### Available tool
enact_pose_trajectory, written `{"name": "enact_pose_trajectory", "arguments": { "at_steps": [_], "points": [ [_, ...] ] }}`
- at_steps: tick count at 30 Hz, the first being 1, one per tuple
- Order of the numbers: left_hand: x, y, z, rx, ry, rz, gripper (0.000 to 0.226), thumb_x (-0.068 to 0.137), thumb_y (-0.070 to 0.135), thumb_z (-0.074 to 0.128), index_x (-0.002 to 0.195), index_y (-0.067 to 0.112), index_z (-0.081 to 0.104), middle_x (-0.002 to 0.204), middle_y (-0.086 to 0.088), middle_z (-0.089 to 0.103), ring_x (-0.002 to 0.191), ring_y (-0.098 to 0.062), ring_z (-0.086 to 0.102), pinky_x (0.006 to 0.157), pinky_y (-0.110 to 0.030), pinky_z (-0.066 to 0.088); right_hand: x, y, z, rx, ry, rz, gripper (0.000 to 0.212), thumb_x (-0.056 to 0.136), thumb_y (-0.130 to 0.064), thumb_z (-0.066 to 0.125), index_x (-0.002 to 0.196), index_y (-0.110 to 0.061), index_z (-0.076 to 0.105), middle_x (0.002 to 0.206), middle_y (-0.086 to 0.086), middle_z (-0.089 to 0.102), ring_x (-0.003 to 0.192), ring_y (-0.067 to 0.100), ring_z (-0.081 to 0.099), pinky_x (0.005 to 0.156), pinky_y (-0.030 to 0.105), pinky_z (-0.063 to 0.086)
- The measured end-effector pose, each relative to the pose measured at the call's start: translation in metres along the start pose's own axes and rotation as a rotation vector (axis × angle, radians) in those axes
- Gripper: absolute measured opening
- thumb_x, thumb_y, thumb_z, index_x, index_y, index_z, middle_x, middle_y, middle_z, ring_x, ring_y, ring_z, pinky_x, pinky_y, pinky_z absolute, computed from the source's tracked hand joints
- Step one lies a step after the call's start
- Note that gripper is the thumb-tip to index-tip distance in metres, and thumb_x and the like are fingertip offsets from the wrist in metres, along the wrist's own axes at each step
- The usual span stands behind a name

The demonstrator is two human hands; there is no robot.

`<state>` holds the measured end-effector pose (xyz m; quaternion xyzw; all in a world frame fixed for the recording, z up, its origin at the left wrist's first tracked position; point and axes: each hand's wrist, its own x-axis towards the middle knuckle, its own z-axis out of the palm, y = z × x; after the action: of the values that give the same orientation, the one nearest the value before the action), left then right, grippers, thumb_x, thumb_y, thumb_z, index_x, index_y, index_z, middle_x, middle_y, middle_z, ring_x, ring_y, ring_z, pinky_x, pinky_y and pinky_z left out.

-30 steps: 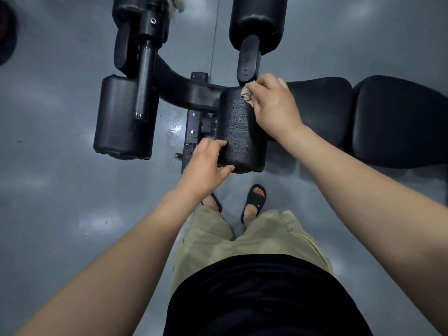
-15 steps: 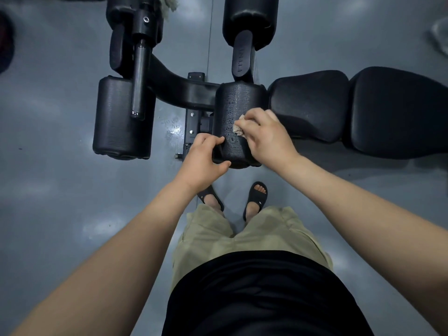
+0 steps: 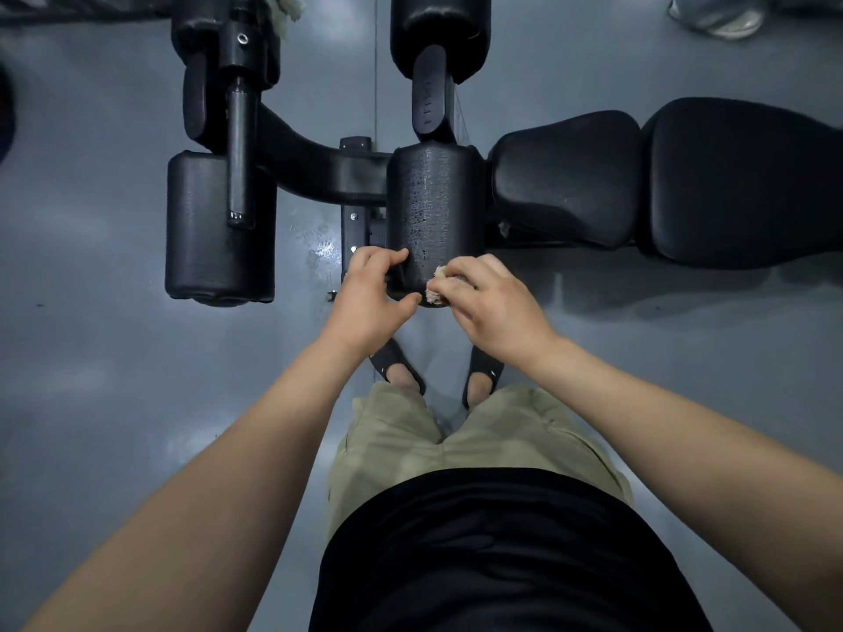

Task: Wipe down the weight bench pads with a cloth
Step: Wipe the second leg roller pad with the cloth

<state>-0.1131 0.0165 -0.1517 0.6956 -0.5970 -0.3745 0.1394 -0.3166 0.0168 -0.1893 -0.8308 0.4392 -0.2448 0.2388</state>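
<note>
- the right hand (image 3: 497,301) is down at the near end of the roller pad (image 3: 431,212), fingers bunched shut on the cloth (image 3: 439,285), pressing it to the edge.
- a second ago it was at the far end, so one full pass looks done.
- the left hand (image 3: 372,296) stays curled around the pad's near left corner, steadying it.
- the seat pad (image 3: 565,175) beside it is untouched for now.

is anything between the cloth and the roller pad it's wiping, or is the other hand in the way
Nothing visible is. The right hand presses the cloth straight onto the near end of the roller pad. The left hand grips that end beside it, left of the cloth.
</note>
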Motion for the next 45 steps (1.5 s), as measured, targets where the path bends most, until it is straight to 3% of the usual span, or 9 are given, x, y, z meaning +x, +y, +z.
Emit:
{"name": "enact_pose_trajectory", "arguments": {
  "at_steps": [6,16,18,22,25,29,34,38,45],
  "points": [
    [0.0,0.002,0.002,0.012,0.018,0.006,0.056,0.081,0.014,0.081,0.133,0.013,0.059,0.123,0.006,0.041,0.115,-0.014,0.054,0.105,-0.021,0.041,-0.002,0.011,-0.006,-0.078,-0.008,-0.073,0.028,0.093,-0.013,0.059,0.118,-0.019,0.07,0.114,0.0,0.064,0.092,0.027,0.056,0.062,0.039,0.054],
    [0.003,0.0,0.002,-0.006,-0.012,-0.015,0.057,0.08,0.014,0.081,0.133,0.014,0.059,0.123,0.007,0.041,0.119,-0.022,0.056,0.11,-0.039,0.045,0.054,0.023,-0.015,-0.166,0.068,0.057,0.026,0.095,-0.02,0.059,0.119,-0.02,0.069,0.113,-0.003,0.065,0.103,0.029,0.05,0.088,0.041,0.046],
    [0.003,-0.001,0.001,-0.005,-0.022,-0.021,0.058,0.08,0.015,0.081,0.133,0.015,0.059,0.123,0.008,0.04,0.118,-0.022,0.057,0.108,-0.04,0.046,0.068,0.024,-0.022,-0.05,0.082,0.163,0.024,0.094,-0.015,0.054,0.114,-0.018,0.067,0.111,-0.002,0.065,0.103,0.026,0.05,0.092,0.039,0.045],
    [0.004,-0.001,-0.001,0.008,-0.026,-0.03,0.057,0.08,0.019,0.081,0.132,0.019,0.059,0.122,0.012,0.04,0.115,-0.02,0.057,0.103,-0.039,0.049,0.098,0.019,-0.051,0.508,0.056,0.485,0.016,0.1,-0.013,0.051,0.107,-0.026,0.056,0.103,-0.007,0.067,0.093,0.005,0.06,0.086,0.022,0.048],
    [0.007,-0.001,-0.003,0.001,-0.033,-0.031,0.056,0.078,0.019,0.082,0.129,0.019,0.06,0.121,0.011,0.04,0.112,-0.019,0.057,0.102,-0.04,0.05,0.103,0.025,-0.053,0.686,0.085,0.624,0.012,0.101,-0.015,0.052,0.103,-0.027,0.05,0.098,-0.002,0.068,0.087,0.008,0.063,0.081,0.029,0.052],
    [0.01,-0.001,-0.006,-0.012,-0.035,-0.029,0.055,0.076,0.018,0.084,0.126,0.018,0.063,0.118,0.01,0.041,0.104,-0.016,0.056,0.1,-0.037,0.05,0.092,0.037,-0.047,0.437,-0.024,0.63,0.018,0.091,-0.011,0.049,0.099,-0.027,0.046,0.097,-0.005,0.061,0.092,0.018,0.059,0.082,0.037,0.05],
    [0.011,0.001,-0.005,0.014,-0.024,-0.021,0.054,0.076,0.018,0.083,0.127,0.016,0.063,0.116,0.01,0.041,0.095,-0.014,0.05,0.096,-0.034,0.05,0.086,0.031,-0.046,0.302,-0.068,0.374,0.028,0.077,-0.017,0.068,0.099,-0.015,0.051,0.107,0.0,0.048,0.099,0.012,0.051,0.087,0.019,0.041],
    [0.01,0.005,-0.003,0.038,-0.02,-0.01,0.055,0.076,0.018,0.083,0.127,0.014,0.063,0.116,0.008,0.042,0.101,-0.021,0.054,0.096,-0.039,0.05,0.087,0.041,-0.037,0.188,-0.024,0.265,0.027,0.085,-0.02,0.075,0.099,-0.014,0.052,0.107,-0.002,0.046,0.101,0.019,0.053,0.093,0.033,0.047],
    [0.01,0.011,-0.002,0.066,-0.016,-0.001,0.053,0.078,0.02,0.083,0.126,0.015,0.062,0.116,0.007,0.042,0.113,-0.025,0.053,0.098,-0.035,0.047,0.122,0.058,-0.035,0.158,0.036,0.386,0.045,0.094,-0.023,0.066,0.137,-0.017,0.056,0.121,0.008,0.052,0.112,0.024,0.055,0.102,0.032,0.044]
  ]
}}
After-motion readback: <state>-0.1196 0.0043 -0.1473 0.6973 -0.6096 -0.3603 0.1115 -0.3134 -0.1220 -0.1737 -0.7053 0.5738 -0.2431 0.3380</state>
